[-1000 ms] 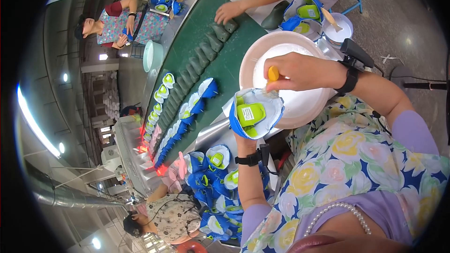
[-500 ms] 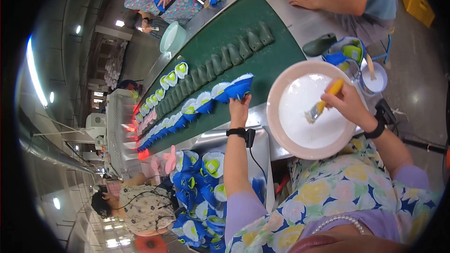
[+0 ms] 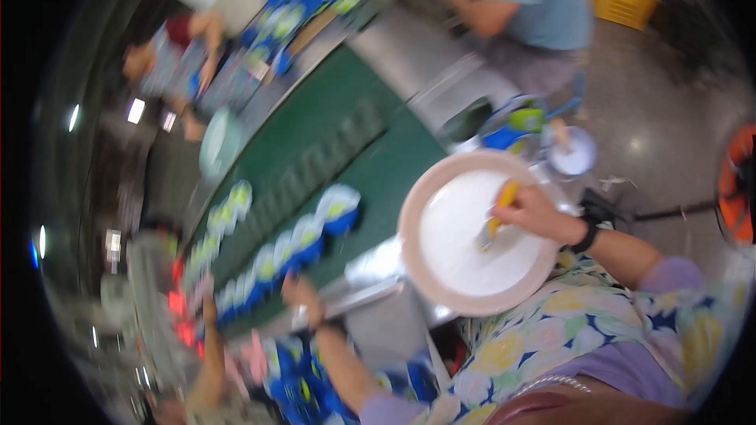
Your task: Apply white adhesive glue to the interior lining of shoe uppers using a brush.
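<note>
My right hand [image 3: 531, 212] is closed around the yellow handle of a paintbrush [image 3: 505, 198]. The bristles dip into white liquid [image 3: 453, 244] in a wide pinkish basin [image 3: 411, 216]. My left hand [image 3: 302, 299], blurred, hovers by the near side of a row of blue-and-white shoe uppers [image 3: 307, 236]; nothing plainly shows in it, and its fingers are smeared. That row lies on a green conveyor belt [image 3: 402, 145], beside a row of dark shoe lasts [image 3: 323, 157]. A further line of uppers [image 3: 224, 220] runs along the far side.
More blue uppers [image 3: 295, 382] are piled below my left forearm. Right of the belt are a dark last [image 3: 468, 118], some uppers [image 3: 508, 135] and a small white tub [image 3: 572, 153]. Co-workers sit across the belt; another person's arm [image 3: 209, 354] reaches in at lower left. A pale green basin [image 3: 220, 142] stands opposite.
The whole view has swung and blurred. My left hand has left the blue upper at the row's near end and moved left along the row. The brush stays in the basin.
</note>
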Available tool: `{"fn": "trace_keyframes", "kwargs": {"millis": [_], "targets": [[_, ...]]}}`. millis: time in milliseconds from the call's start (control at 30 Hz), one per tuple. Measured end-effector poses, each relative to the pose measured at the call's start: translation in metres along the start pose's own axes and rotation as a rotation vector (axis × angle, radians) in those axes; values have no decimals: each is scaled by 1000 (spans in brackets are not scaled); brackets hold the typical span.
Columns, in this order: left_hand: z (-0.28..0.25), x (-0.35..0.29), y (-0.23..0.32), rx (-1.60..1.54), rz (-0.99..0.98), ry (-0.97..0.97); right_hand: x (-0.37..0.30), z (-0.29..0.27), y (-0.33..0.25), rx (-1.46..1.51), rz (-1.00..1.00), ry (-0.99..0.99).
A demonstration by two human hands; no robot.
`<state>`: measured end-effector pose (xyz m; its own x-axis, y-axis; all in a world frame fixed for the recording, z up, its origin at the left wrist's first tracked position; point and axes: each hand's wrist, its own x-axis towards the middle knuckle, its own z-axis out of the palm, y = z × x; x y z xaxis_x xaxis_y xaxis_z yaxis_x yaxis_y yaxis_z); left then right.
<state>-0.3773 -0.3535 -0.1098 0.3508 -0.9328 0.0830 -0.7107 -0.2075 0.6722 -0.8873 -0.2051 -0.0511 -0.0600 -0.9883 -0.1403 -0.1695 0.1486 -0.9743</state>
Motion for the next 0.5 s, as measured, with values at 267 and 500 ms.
{"fn": "trace_keyframes", "kwargs": {"millis": [267, 500], "targets": [[-48, -34, -113, -22, 492, -143, -16, 64, -10, -27, -345, -279], [-50, -135, -224, 564, 372, -112, -44, 69, -13, -265, -607, -533]]}}
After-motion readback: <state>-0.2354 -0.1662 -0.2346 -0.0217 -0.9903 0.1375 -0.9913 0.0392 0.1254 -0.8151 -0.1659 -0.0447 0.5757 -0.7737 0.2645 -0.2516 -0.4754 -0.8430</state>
